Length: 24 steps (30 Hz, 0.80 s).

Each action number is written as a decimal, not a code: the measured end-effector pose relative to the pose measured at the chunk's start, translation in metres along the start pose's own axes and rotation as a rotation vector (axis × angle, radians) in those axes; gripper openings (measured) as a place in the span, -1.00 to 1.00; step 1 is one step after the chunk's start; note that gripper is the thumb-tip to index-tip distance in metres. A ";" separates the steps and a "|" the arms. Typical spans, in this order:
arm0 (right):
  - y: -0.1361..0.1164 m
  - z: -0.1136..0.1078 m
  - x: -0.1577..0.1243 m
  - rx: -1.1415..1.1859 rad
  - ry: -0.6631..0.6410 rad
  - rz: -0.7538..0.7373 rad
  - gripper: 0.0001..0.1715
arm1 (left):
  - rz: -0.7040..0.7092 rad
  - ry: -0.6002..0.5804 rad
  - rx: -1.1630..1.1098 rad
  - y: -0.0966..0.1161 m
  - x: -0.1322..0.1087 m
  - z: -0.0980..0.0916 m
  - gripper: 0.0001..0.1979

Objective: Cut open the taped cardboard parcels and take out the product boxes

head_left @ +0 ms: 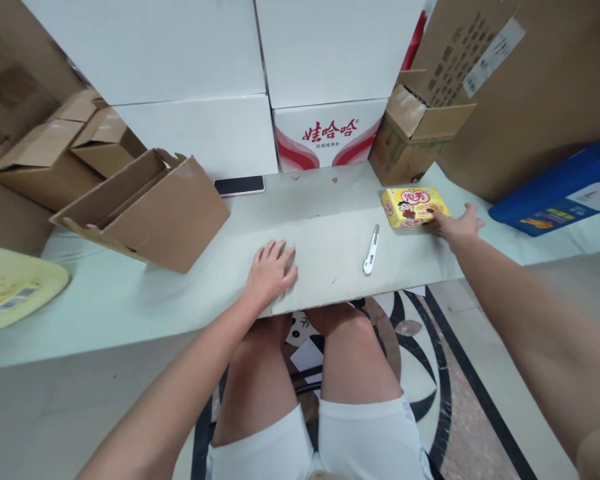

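Observation:
My left hand [271, 272] lies palm down on the pale tabletop [325, 247], its fingers spread and holding nothing. At the right, my right hand [460, 223] reaches to a small yellow snack box [414, 207] with a cartoon figure and red lettering. One digit touches the box's near right corner, while the other fingers stretch away from it, apart. The box lies flat on the table. Between my two hands rests a white utility knife [371, 251], with neither hand touching it.
An open brown carton [180, 220] stands tilted at the left, near a yellow jug [15, 287]. White boxes [330, 137] line the back, with a black phone-like slab [240, 185] before them. An open small carton [405, 147] and a blue jug [555, 193] are at the right.

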State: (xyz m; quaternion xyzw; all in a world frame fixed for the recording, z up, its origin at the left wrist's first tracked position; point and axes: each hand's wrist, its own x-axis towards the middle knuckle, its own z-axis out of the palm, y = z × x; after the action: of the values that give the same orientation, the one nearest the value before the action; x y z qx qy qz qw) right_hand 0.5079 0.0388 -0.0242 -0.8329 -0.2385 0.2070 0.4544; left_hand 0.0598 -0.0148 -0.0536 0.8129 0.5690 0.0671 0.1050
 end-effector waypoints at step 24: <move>-0.047 0.090 0.065 0.218 0.018 0.104 -0.77 | 0.001 0.021 0.077 -0.002 0.002 0.000 -0.50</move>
State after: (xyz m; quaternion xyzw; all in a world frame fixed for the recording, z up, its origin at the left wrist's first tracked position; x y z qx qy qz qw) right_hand 0.4995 0.1588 -0.0378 -0.7917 -0.1671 0.2474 0.5330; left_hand 0.0592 -0.0123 -0.0541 0.8157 0.5720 0.0538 0.0677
